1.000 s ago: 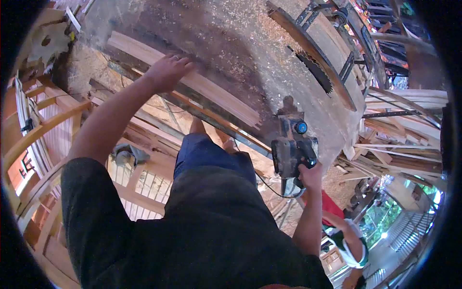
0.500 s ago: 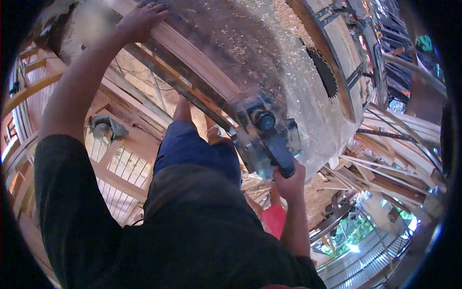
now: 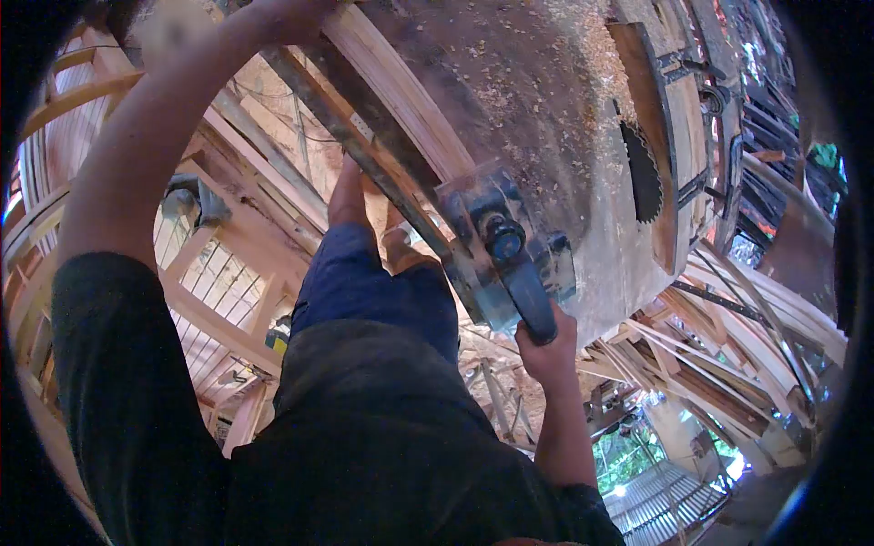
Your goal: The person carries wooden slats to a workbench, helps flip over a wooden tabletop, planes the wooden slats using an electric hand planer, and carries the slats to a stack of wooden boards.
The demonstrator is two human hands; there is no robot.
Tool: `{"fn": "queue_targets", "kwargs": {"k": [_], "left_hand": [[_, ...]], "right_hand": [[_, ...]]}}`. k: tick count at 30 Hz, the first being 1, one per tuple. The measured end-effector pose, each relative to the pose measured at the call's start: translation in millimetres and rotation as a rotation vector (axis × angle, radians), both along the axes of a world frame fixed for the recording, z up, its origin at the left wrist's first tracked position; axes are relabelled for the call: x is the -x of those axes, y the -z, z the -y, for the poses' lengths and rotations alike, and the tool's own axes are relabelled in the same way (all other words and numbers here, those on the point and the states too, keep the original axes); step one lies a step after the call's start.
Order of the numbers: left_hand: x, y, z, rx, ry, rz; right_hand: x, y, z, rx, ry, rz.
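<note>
My right hand (image 3: pixel 548 344) is wrapped around the rear handle of a dark electric hand planer (image 3: pixel 510 246). The planer rests at the near end of a pale wooden board (image 3: pixel 396 86), which lies along the work table (image 3: pixel 510 109). My left hand (image 3: pixel 305 14) is at the top edge of the view, by the far part of the board. Its fingers are cut off, so their grip does not show.
A toothed circular saw blade (image 3: pixel 643 173) rises from the table beside a wooden fence (image 3: pixel 655 136). Wood shavings (image 3: pixel 510 77) are scattered over the tabletop. Stacked timber strips (image 3: pixel 719 364) lie at the right; wooden frames (image 3: pixel 223 318) stand at the left.
The view has shifted, and my left hand now sits higher, partly out of the picture. My right hand keeps hold of the planer. A person's red clothing has dropped out of view.
</note>
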State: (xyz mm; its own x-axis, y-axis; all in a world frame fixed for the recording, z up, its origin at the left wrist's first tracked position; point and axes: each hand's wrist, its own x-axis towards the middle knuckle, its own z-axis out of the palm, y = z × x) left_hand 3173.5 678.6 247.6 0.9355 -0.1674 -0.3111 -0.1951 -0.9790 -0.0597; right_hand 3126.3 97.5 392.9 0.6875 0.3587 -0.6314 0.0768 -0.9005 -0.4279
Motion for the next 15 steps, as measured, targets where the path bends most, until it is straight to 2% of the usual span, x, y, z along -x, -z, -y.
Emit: {"fn": "queue_targets", "kwargs": {"k": [2,5,6,8,9,11,15], "left_hand": [[-1.3,-12.7,5.4,-0.015,-0.021,-0.045],[2.2,-17.3,3.1,0.045,0.03,0.064],[2.4,-4.0,-2.0,0.033,0.056,0.126],[1.6,22.5,-9.0,0.005,0.104,0.249],[1.9,25.2,-13.1,0.012,0.082,0.185],[-3.6,1.0,-2.2,0.026,0.033,0.057],[-5.2,-1.4,-3.4,0.063,0.038,0.063]], "right_hand": [[-8.7,-5.9,-24.8,-0.006,0.01,-0.068],[-17.0,-6.2,-60.1,-0.087,0.057,-0.127],[-17.7,-5.6,-70.5,-0.117,0.083,-0.146],[-16.7,-5.2,-92.0,-0.175,0.04,-0.063],[-16.1,-5.0,-102.4,-0.205,0.019,-0.02],[-19.4,-2.4,-125.0,-0.186,-0.027,0.028],[-22.5,17.2,-155.8,-0.201,-0.131,0.244]]}}
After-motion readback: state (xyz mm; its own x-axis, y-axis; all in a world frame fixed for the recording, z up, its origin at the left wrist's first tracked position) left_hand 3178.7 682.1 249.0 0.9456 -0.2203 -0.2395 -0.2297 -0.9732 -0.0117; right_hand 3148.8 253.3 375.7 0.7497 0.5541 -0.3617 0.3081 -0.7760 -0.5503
